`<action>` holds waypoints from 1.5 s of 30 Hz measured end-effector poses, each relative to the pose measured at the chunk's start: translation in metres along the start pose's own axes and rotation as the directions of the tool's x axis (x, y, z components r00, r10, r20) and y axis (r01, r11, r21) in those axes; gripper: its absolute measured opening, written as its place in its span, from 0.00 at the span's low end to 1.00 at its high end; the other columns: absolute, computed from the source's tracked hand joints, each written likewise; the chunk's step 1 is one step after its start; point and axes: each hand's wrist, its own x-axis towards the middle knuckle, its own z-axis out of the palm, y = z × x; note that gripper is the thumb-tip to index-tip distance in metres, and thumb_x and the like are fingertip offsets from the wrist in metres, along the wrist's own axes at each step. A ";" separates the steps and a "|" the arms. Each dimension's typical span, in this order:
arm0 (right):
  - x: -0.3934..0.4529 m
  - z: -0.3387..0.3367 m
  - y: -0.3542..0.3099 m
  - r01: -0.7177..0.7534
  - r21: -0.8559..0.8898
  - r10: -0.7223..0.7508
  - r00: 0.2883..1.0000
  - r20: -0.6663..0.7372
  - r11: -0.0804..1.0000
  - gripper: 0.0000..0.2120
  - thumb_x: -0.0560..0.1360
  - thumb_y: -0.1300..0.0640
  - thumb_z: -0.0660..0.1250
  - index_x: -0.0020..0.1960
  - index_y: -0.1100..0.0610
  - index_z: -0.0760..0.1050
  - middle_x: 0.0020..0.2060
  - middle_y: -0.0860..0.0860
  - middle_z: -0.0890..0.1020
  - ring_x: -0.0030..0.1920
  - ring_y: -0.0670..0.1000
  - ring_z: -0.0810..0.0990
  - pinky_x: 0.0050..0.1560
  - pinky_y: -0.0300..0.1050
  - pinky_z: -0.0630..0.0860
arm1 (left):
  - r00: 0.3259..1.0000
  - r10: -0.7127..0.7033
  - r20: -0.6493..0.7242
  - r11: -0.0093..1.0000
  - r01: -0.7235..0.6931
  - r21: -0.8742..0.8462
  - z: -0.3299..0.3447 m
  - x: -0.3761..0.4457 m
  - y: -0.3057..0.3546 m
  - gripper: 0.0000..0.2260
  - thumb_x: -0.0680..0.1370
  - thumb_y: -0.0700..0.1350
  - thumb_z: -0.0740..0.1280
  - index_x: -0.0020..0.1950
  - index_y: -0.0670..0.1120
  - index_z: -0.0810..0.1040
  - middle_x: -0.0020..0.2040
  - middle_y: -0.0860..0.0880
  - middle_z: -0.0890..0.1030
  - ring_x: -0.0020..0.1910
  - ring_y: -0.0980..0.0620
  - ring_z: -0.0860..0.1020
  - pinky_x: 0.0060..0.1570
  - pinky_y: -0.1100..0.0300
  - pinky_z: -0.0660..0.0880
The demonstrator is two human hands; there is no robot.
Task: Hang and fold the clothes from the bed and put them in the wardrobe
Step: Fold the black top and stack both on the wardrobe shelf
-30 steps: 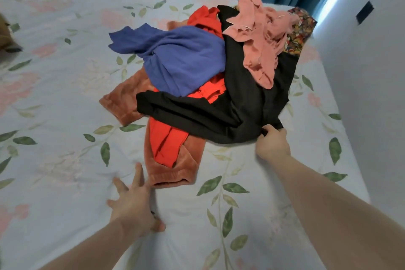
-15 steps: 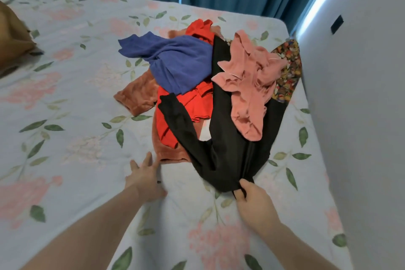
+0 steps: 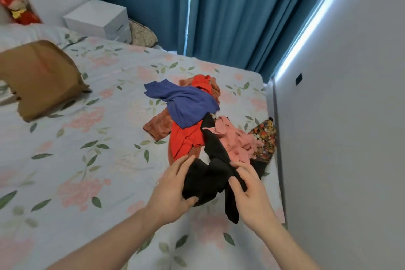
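1. The bed (image 3: 83, 160), under a flowered sheet, takes up most of the view; a heap of clothes lies on it toward the wall side.
2. In the heap, a blue top (image 3: 186, 103) lies over a red garment (image 3: 184, 140) and a rust-brown garment (image 3: 156, 126). A pink garment (image 3: 236, 140) sits on the wall side of the blue top, and a patterned cloth (image 3: 265, 136) lies against the wall (image 3: 341, 138) beyond it.
3. A brown pillow (image 3: 39, 76) rests well apart from the heap, toward the head of the bed. A white box (image 3: 98, 19) and a red doll (image 3: 17, 6) stand past that end, with blue curtains (image 3: 230, 11) behind the bed.
4. A black garment (image 3: 213, 149) runs from under the blue top, beside the pink garment, to the near edge of the heap, where it is bunched up between both hands.
5. The left hand (image 3: 173, 193) grips the bunched black cloth, fingers over its top and thumb underneath.
6. The right hand (image 3: 249, 193) pinches another fold of the same garment between thumb and fingers; a loose end hangs down beside its palm.
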 end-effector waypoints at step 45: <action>-0.140 -0.142 -0.401 0.419 0.215 -0.238 0.792 -0.562 0.882 0.20 0.81 0.48 0.66 0.45 0.65 0.75 0.42 0.55 0.85 0.43 0.53 0.82 0.50 0.53 0.78 | 0.982 0.181 0.057 0.972 -0.170 -0.161 -0.353 -0.207 0.233 0.30 0.66 0.60 0.77 0.66 0.60 0.72 0.62 0.65 0.75 0.61 0.67 0.74 0.60 0.67 0.71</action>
